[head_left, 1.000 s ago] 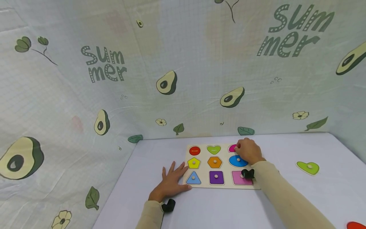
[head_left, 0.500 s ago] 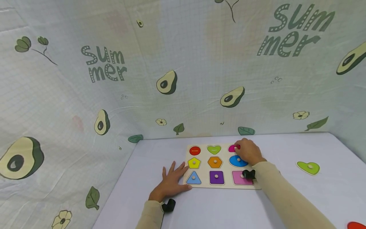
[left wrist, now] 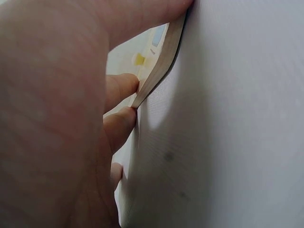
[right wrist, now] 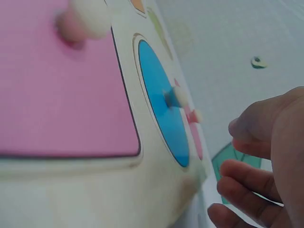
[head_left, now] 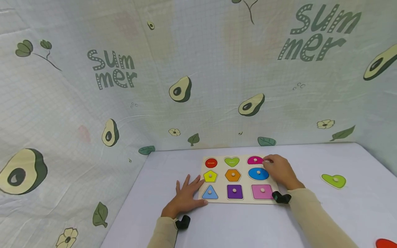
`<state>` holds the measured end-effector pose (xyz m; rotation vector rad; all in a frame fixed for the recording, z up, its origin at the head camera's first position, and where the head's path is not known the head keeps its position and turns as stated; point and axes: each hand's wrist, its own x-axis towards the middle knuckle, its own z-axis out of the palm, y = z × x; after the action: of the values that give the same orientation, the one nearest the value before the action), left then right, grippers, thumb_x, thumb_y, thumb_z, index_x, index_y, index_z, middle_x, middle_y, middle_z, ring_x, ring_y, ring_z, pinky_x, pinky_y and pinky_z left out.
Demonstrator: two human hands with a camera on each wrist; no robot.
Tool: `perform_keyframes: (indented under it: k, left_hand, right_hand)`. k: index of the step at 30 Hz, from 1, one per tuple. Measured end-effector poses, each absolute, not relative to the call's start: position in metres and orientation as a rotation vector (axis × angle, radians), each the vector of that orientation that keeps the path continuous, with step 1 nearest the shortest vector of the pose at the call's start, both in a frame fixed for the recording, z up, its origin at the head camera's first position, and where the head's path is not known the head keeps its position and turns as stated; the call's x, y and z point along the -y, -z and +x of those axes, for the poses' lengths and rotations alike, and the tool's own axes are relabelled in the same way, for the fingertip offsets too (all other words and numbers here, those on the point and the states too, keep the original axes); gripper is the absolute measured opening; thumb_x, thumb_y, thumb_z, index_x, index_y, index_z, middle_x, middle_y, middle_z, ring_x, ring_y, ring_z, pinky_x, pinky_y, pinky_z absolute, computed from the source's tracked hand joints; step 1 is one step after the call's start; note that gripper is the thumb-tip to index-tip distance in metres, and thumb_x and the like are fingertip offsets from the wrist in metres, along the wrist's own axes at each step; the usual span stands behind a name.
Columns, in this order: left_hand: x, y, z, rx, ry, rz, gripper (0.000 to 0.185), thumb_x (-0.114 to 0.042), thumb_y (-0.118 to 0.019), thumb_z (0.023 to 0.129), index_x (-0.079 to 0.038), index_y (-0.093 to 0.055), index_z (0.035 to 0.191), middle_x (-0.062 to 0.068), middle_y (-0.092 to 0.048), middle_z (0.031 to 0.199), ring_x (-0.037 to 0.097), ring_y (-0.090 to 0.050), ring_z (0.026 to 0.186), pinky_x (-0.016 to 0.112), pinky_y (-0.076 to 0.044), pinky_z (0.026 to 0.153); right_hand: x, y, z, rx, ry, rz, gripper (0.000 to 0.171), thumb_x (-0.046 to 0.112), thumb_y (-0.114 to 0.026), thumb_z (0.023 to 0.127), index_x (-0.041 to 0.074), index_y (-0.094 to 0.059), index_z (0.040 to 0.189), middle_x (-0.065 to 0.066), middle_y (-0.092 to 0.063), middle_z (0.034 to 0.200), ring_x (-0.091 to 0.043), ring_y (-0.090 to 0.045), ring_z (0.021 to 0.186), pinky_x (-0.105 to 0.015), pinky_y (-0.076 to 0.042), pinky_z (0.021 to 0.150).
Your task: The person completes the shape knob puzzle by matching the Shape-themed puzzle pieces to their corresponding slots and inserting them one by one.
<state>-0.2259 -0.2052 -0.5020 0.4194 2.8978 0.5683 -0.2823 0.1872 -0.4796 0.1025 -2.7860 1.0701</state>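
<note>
A wooden shape puzzle board lies flat on the white table. Its magenta half-circle piece sits in the top right slot, knob showing. Just right of that piece is my right hand, its fingers loosely bent and holding nothing. In the right wrist view the fingers are apart from the blue oval piece and the pink rectangle. My left hand is spread at the board's left edge, and its fingertips touch that edge in the left wrist view. The heart and circle slots show printed words and no knobs.
A loose green heart piece lies on the table to the right of the board. Part of a red piece shows at the lower right corner. A printed cloth hangs behind the table.
My right hand has let go of the magenta half-circle and moved right and slightly nearer, uncovering the piece and its knob. The left hand stays where it was.
</note>
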Motion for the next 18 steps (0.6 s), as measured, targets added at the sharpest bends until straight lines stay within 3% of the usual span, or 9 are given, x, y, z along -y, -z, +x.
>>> perform_keyframes:
  k: [18]
  left_hand:
    - [0.204, 0.5, -0.224, -2.904, -0.546, 0.421, 0.087, -0.066, -0.066, 0.079, -0.032, -0.041, 0.155, -0.007, -0.028, 0.164, 0.035, 0.0, 0.153, 0.07, 0.011, 0.111]
  right_hand:
    - [-0.212, 0.476, -0.247, 2.766, -0.995, 0.044, 0.038, 0.023, -0.061, 0.099, -0.004, -0.063, 0.125, -0.029, -0.059, 0.125, -0.046, -0.052, 0.114, -0.064, -0.046, 0.095]
